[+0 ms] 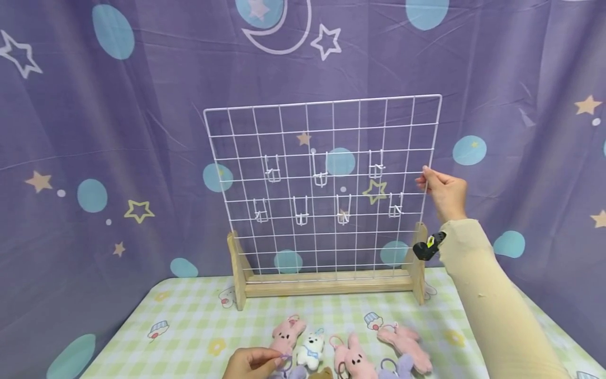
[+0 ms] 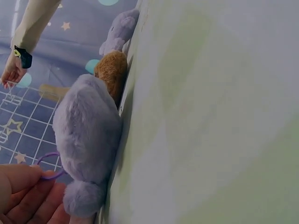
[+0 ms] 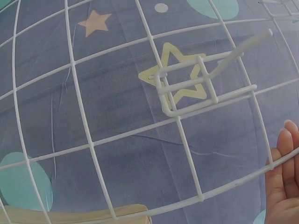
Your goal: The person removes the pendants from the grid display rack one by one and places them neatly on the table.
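Observation:
My left hand point(image 1: 248, 364) is low at the front of the table, pinching the purple ring point(image 2: 50, 153) of a purple plush keychain point(image 2: 88, 130). That plush's furry body lies against the tablecloth. Up at the right, my right hand point(image 1: 447, 193) grips the side edge of a white wire grid panel point(image 1: 322, 102), thumb in front. Several white hooks point(image 1: 320, 180) hang on the panel in two rows, with nothing on them. In the right wrist view one hook point(image 3: 187, 84) shows close up, and the fingers point(image 3: 275, 182) reach behind the edge wire.
A wooden stand point(image 1: 326, 287) holds the panel upright on the checked tablecloth point(image 1: 189, 326). Around my left hand lie pink plushes point(image 1: 409, 347), a white plush with a blue bow point(image 1: 311, 351), a brown plush point(image 2: 112, 74) and another purple plush point(image 1: 400, 369). A purple curtain point(image 1: 118, 131) hangs behind.

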Action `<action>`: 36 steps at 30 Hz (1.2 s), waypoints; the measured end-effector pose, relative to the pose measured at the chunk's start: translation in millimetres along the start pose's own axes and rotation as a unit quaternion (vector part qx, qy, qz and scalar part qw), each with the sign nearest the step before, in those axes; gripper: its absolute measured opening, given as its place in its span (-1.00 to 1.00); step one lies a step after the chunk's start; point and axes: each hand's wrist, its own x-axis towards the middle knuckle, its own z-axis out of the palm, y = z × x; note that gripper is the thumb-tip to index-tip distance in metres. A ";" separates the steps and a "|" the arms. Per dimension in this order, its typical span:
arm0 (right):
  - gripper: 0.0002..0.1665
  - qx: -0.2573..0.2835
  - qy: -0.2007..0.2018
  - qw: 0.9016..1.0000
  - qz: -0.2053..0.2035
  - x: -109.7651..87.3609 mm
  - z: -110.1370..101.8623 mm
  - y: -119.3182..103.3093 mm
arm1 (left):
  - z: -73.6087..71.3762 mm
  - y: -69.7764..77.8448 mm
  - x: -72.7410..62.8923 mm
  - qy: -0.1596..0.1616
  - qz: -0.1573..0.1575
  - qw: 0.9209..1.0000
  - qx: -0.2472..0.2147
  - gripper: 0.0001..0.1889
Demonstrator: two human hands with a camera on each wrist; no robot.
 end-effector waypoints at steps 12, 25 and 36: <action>-0.68 0.028 -0.020 0.999 -0.015 51.9 -26.3 54.6 | -4.6 -6.0 4.4 -0.009 -0.005 1.000 -0.006 -0.77; -0.73 0.009 -0.010 1.000 0.000 -4.8 5.6 -7.1 | -7.2 -7.2 3.6 -0.012 -0.024 0.999 -0.022 -0.75; -0.70 0.007 0.002 1.000 0.009 -7.2 5.5 -8.9 | -9.5 -2.2 1.7 -0.016 -0.009 0.999 -0.035 -0.73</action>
